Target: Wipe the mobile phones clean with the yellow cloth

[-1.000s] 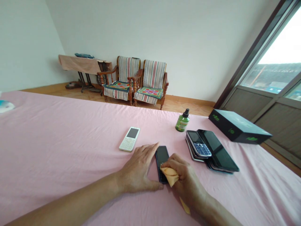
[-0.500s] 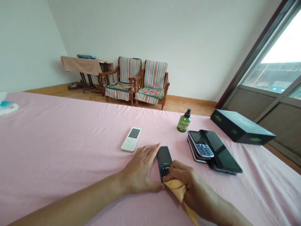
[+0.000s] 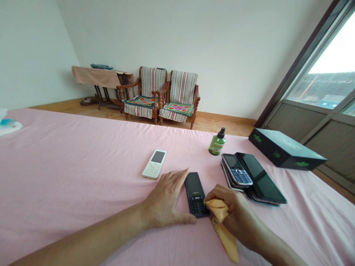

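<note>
Left hand [image 3: 165, 199] lies flat, fingers [image 3: 177, 180] spread, just beside the black keypad phone [image 3: 195, 194]. Right hand [image 3: 235, 212] pinches a yellow cloth [image 3: 217, 209] against the phone's edge.

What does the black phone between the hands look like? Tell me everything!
The black phone is a slim bar phone with a dark, shiny screen on top and small dark keys below. Its case looks like plastic. It lies flat, screen up, on the pink sheet, between the left hand and the right hand. A yellow cloth held in the right hand touches its right edge.
</note>
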Demonstrator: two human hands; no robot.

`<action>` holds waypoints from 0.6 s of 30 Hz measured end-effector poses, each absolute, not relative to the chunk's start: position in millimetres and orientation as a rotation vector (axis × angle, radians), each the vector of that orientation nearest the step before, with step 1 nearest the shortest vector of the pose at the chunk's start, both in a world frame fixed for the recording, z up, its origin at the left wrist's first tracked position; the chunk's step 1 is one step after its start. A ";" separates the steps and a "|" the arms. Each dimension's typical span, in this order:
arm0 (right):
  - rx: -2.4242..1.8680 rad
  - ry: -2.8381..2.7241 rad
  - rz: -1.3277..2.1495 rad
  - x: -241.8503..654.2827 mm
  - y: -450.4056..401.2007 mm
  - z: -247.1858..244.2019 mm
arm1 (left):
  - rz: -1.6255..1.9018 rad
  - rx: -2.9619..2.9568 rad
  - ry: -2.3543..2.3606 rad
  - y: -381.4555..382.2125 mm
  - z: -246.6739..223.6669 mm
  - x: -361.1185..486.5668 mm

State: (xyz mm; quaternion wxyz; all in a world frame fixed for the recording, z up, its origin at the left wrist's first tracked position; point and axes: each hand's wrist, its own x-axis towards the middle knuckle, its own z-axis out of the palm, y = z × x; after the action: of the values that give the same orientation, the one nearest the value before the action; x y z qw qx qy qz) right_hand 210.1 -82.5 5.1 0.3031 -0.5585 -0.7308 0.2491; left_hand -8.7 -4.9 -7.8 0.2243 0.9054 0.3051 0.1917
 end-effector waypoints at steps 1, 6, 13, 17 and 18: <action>-1.488 -1.936 0.667 209.8 -83.1 4.8 | 0.523 2.500 0.845 -4.8 -7.8 -8.6; -1.463 -1.919 0.697 206.8 -83.3 2.0 | 0.520 2.497 0.844 -5.3 -6.6 -8.6; -1.393 -1.897 0.691 196.6 -81.6 -4.7 | 0.532 2.496 0.846 -5.6 -5.2 -8.0; -1.385 -1.890 0.683 188.1 -80.4 -3.5 | 0.515 2.497 0.847 -5.5 -5.0 -8.3; -1.369 -1.890 0.693 187.0 -79.9 -2.6 | 0.514 2.499 0.847 -5.5 -5.0 -8.3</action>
State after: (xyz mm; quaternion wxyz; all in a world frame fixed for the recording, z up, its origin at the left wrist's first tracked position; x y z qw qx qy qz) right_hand 187.0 -79.9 -2.6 0.3461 -0.5277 -0.7283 0.2671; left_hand -8.3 -5.5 -5.0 0.2249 0.9058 0.3071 0.1862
